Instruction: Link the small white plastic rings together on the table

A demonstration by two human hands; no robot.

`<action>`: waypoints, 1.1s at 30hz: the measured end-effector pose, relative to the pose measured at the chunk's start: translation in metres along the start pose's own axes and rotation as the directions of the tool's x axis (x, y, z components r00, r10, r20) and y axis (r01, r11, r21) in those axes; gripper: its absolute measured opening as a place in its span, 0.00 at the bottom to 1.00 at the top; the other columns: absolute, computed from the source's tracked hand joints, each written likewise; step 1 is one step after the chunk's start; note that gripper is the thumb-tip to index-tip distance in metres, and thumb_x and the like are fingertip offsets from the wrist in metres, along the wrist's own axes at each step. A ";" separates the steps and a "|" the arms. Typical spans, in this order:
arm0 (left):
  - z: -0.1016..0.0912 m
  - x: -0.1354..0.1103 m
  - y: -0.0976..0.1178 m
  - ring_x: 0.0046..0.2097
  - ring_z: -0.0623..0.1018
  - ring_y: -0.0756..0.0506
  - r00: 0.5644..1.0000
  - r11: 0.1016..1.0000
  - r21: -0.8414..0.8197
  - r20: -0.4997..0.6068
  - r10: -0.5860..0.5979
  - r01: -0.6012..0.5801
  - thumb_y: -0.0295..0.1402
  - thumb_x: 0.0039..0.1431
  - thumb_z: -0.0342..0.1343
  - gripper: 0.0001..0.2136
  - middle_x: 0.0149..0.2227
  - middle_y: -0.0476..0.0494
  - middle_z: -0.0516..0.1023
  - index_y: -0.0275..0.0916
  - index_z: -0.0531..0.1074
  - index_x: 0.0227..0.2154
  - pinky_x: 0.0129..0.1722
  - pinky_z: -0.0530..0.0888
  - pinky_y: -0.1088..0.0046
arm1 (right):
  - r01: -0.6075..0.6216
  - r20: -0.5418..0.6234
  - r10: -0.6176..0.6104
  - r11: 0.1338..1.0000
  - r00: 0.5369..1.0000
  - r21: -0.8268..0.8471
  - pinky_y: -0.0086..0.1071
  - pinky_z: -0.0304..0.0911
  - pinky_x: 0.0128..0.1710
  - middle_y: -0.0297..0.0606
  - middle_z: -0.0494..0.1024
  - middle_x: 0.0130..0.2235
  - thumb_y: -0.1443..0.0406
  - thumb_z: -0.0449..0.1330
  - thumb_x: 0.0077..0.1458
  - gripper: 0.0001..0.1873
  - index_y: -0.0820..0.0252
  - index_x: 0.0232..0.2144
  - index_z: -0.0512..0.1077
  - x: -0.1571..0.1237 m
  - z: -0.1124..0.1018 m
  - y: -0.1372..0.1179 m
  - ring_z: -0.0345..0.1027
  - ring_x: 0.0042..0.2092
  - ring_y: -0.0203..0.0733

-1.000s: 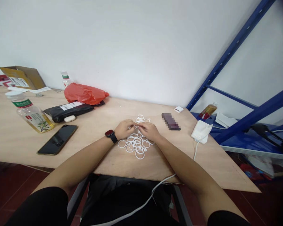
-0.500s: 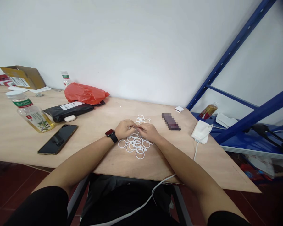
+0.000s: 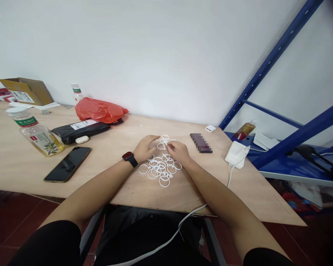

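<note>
White curtain-type rings with small tabs [image 3: 164, 181] lie in an overlapping pile on the wooden table, in front of my body. Beyond my fingertips sits a smaller group of similar white rings [image 3: 165, 137]. My left hand [image 3: 145, 148], with a dark watch on its wrist, is open at the left of the pile, thumb and forefinger apart. My right hand [image 3: 178, 152] is closed in a pinch at the pile's right side. Between its fingertips is the edge of a white ring [image 3: 161, 147], which reaches toward the smaller group.
To the left are a phone [image 3: 68, 164], a drink bottle [image 3: 36, 133], a black parcel [image 3: 83, 130] and a red plastic bag [image 3: 100, 110]. At the right lie a pixelated dark object [image 3: 201, 143] and a white adapter [image 3: 236, 154] with a cable. A blue shelf frame [image 3: 294, 125] stands beyond.
My two hands, touching at the fingertips before, have parted. The left has moved slightly left and opened, while the right stays pinched, now showing a ring, and more of the pile is uncovered.
</note>
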State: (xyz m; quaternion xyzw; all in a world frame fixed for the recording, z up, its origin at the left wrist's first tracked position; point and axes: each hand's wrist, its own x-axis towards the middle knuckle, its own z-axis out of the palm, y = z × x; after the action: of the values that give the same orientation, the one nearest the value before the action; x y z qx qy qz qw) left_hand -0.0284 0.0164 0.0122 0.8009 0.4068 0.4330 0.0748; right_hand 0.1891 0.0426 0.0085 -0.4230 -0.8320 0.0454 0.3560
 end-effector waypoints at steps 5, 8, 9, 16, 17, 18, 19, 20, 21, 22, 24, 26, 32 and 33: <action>-0.011 0.002 -0.016 0.46 0.75 0.42 0.969 0.988 0.146 0.233 -0.078 0.045 0.27 0.49 0.53 0.12 0.43 0.44 0.79 0.40 0.78 0.36 0.54 0.69 0.60 | -0.191 0.037 0.193 0.980 0.980 -0.061 0.33 0.67 0.41 0.34 0.82 0.37 0.65 0.59 0.56 0.14 0.53 0.45 0.76 0.003 -0.002 0.009 0.75 0.37 0.41; -0.014 0.001 -0.018 0.47 0.75 0.42 0.931 0.975 0.211 0.339 -0.135 0.064 0.30 0.49 0.54 0.10 0.44 0.46 0.79 0.42 0.79 0.32 0.55 0.67 0.61 | -0.192 0.051 0.194 0.980 0.980 -0.051 0.33 0.67 0.41 0.34 0.82 0.37 0.64 0.59 0.57 0.13 0.54 0.44 0.77 0.003 -0.001 0.009 0.75 0.38 0.41; -0.014 0.001 -0.018 0.47 0.76 0.42 0.923 0.973 0.220 0.356 -0.146 0.069 0.30 0.49 0.54 0.10 0.44 0.47 0.79 0.42 0.79 0.32 0.55 0.66 0.61 | -0.174 0.057 0.176 0.984 0.983 -0.039 0.32 0.67 0.42 0.34 0.82 0.37 0.63 0.59 0.57 0.12 0.54 0.43 0.77 0.003 -0.001 0.009 0.75 0.39 0.41; -0.008 0.000 -0.021 0.42 0.77 0.45 0.921 0.976 0.199 0.357 -0.154 0.086 0.29 0.50 0.52 0.11 0.39 0.46 0.80 0.41 0.79 0.33 0.50 0.70 0.70 | -0.040 0.149 0.035 0.999 0.988 0.029 0.33 0.68 0.42 0.35 0.83 0.39 0.65 0.59 0.57 0.11 0.55 0.41 0.78 0.000 0.004 0.006 0.76 0.40 0.40; -0.008 0.000 -0.023 0.41 0.77 0.46 0.925 0.978 0.191 0.348 -0.151 0.088 0.28 0.50 0.52 0.12 0.39 0.46 0.80 0.41 0.79 0.33 0.49 0.70 0.70 | -0.026 0.149 0.021 0.999 0.989 0.031 0.33 0.68 0.42 0.36 0.83 0.39 0.65 0.59 0.56 0.11 0.55 0.41 0.78 0.000 0.004 0.006 0.76 0.40 0.41; -0.007 -0.001 -0.024 0.41 0.77 0.46 0.928 0.979 0.183 0.341 -0.152 0.093 0.28 0.49 0.52 0.12 0.38 0.46 0.80 0.41 0.79 0.32 0.48 0.71 0.71 | -0.015 0.146 0.009 0.999 0.989 0.035 0.34 0.68 0.42 0.36 0.83 0.39 0.66 0.59 0.56 0.10 0.55 0.41 0.78 0.000 0.004 0.006 0.76 0.40 0.41; -0.007 -0.001 -0.026 0.40 0.77 0.46 0.928 0.979 0.175 0.338 -0.157 0.102 0.28 0.49 0.52 0.11 0.37 0.46 0.80 0.41 0.79 0.31 0.47 0.71 0.71 | -0.007 0.139 0.001 0.999 0.990 0.040 0.34 0.68 0.42 0.36 0.83 0.39 0.66 0.59 0.56 0.10 0.55 0.40 0.78 -0.001 0.005 0.007 0.76 0.39 0.41; -0.007 -0.001 -0.026 0.39 0.77 0.46 0.927 0.979 0.168 0.336 -0.165 0.114 0.28 0.48 0.52 0.11 0.36 0.46 0.80 0.40 0.79 0.30 0.46 0.72 0.71 | -0.001 0.132 -0.005 0.999 0.991 0.046 0.34 0.68 0.42 0.36 0.83 0.39 0.66 0.59 0.56 0.10 0.55 0.40 0.78 -0.001 0.005 0.007 0.76 0.39 0.41; -0.007 -0.001 -0.026 0.38 0.77 0.46 0.927 0.979 0.162 0.334 -0.172 0.124 0.28 0.48 0.52 0.10 0.35 0.46 0.80 0.40 0.78 0.29 0.44 0.72 0.72 | 0.003 0.124 -0.009 0.999 0.992 0.051 0.34 0.69 0.41 0.36 0.83 0.38 0.66 0.59 0.56 0.10 0.55 0.40 0.78 -0.001 0.005 0.007 0.76 0.39 0.41; -0.007 -0.002 -0.026 0.37 0.77 0.46 0.927 0.979 0.157 0.333 -0.175 0.129 0.29 0.48 0.53 0.08 0.34 0.46 0.79 0.40 0.78 0.27 0.43 0.72 0.72 | 0.007 0.119 -0.014 0.998 0.993 0.055 0.34 0.69 0.41 0.36 0.83 0.38 0.66 0.59 0.56 0.10 0.55 0.40 0.78 -0.001 0.005 0.008 0.76 0.39 0.41; -0.007 -0.002 -0.023 0.35 0.76 0.47 0.929 0.982 0.144 0.331 -0.164 0.122 0.29 0.46 0.54 0.06 0.32 0.46 0.78 0.39 0.77 0.24 0.40 0.72 0.73 | 0.016 0.114 -0.023 0.998 0.993 0.060 0.34 0.69 0.41 0.36 0.83 0.38 0.66 0.59 0.56 0.10 0.54 0.40 0.78 -0.002 0.006 0.008 0.76 0.38 0.41; -0.007 -0.002 -0.020 0.34 0.76 0.47 0.927 0.985 0.119 0.342 -0.155 0.121 0.29 0.45 0.55 0.05 0.32 0.46 0.77 0.39 0.76 0.24 0.38 0.72 0.74 | 0.020 0.115 -0.027 0.998 0.993 0.063 0.34 0.69 0.41 0.35 0.83 0.38 0.67 0.59 0.56 0.10 0.54 0.40 0.78 -0.002 0.006 0.008 0.76 0.38 0.41; -0.009 -0.002 -0.017 0.30 0.75 0.50 0.882 0.978 0.010 0.432 -0.191 0.207 0.29 0.48 0.54 0.12 0.30 0.48 0.78 0.37 0.78 0.36 0.31 0.70 0.77 | 0.023 0.142 -0.031 0.998 0.989 0.059 0.34 0.68 0.42 0.36 0.83 0.38 0.67 0.59 0.56 0.10 0.55 0.40 0.78 -0.001 0.004 0.006 0.76 0.39 0.41; -0.009 -0.002 -0.018 0.29 0.75 0.50 0.880 0.976 -0.016 0.436 -0.190 0.218 0.28 0.49 0.53 0.13 0.30 0.48 0.78 0.36 0.78 0.37 0.31 0.70 0.77 | 0.026 0.143 -0.034 0.998 0.989 0.062 0.34 0.68 0.42 0.36 0.82 0.38 0.66 0.59 0.56 0.10 0.55 0.40 0.78 -0.001 0.004 0.005 0.76 0.39 0.41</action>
State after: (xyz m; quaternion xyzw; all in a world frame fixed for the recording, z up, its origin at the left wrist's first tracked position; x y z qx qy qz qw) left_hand -0.0462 0.0244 0.0076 0.8267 0.4479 0.2474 0.2340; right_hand 0.1906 0.0460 0.0028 -0.3951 -0.8601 0.0953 0.3083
